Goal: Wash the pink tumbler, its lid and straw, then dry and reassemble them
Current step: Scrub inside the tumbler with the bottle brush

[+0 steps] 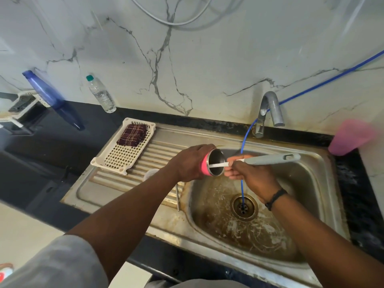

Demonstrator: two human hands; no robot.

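Note:
My left hand grips the pink tumbler on its side over the sink, its steel mouth facing right. My right hand holds a grey-handled bottle brush; the white shaft runs into the tumbler's mouth and the brush head is hidden inside. On the ribbed drainboard, just behind my left forearm, lies the clear lid, partly hidden. The metal straw rests along the drainboard's edge by the basin.
The steel sink holds a drain with a blue hose running into it. The tap stands behind. A white rack carries a checked cloth. A pink cup stands right; bottles stand left.

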